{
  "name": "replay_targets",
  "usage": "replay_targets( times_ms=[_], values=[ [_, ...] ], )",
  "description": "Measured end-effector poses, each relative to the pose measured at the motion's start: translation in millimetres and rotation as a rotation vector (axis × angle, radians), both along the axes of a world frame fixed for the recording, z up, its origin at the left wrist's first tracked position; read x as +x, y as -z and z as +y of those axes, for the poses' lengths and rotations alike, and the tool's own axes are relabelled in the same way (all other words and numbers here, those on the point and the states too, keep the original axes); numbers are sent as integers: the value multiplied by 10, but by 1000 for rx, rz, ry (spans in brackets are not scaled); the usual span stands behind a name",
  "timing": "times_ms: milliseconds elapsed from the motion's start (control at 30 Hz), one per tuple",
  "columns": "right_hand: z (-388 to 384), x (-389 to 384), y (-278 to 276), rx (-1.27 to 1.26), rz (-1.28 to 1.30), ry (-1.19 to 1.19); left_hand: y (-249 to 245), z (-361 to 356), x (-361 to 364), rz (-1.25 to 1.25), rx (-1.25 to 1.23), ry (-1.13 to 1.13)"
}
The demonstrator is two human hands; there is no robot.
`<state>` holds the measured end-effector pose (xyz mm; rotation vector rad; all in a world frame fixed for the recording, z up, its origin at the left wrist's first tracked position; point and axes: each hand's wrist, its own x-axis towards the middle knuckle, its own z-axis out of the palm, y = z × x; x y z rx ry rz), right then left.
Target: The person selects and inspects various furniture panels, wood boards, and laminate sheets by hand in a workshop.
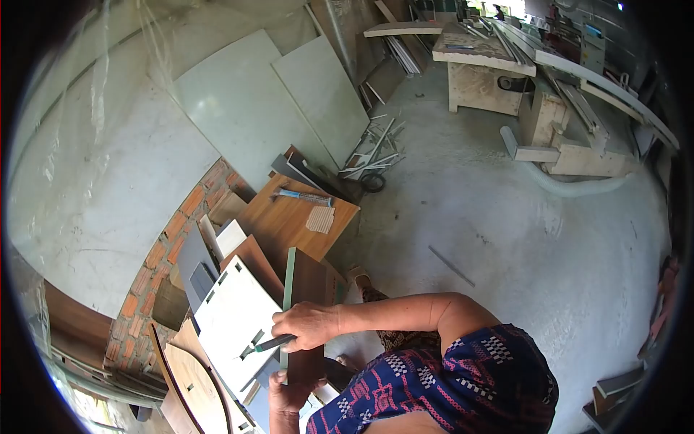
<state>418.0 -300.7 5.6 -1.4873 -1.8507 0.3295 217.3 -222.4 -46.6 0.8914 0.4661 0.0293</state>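
A brown board with a pale green edge stands upright before me. My right hand is closed around the dark green and black handle of a slim hand tool, beside that edge. Its narrow tip points left, over a white panel with dark slots; the kind of tool is too small to make out. Lower down, my left hand grips the near end of the brown board, thumb up against its edge.
A hammer and a cardboard scrap lie on a wood-grain board. Large pale sheets lean on the wall, near scattered offcuts. A thin strip lies on the floor. A saw table stands at the back right.
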Motion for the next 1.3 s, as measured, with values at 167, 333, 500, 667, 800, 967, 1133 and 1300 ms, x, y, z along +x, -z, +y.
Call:
replay_targets(
  times_ms=[167, 333, 500, 667, 800, 967, 1133, 1300],
  values=[
    [-15, 178, 173, 119, 149, 63, 72, 98, -70, 124, 87, -55],
    [278, 472, 323, 238, 523, 106, -510, 60, 112, 20, 1453, 15],
    [440, 498, 290, 200, 1139, 26, -833, 179, 607, 23, 1796, -266],
    [582, 620, 373, 308, 1287, 101, -794, 440, 1073, -20, 1722, -369],
    [510, 808, 452, 313, 1341, 195, -912, 445, 1324, -112, 1767, -235],
    [460, 999, 576, 281, 1443, 256, -948, 483, 1624, -75, 1767, -99],
    [429, 1084, 631, 279, 1516, 270, -902, 495, 1759, -33, 1672, -49],
    [369, 1083, 576, 307, 1316, 360, -848, 589, 1817, -49, 1743, -50]
  ],
)
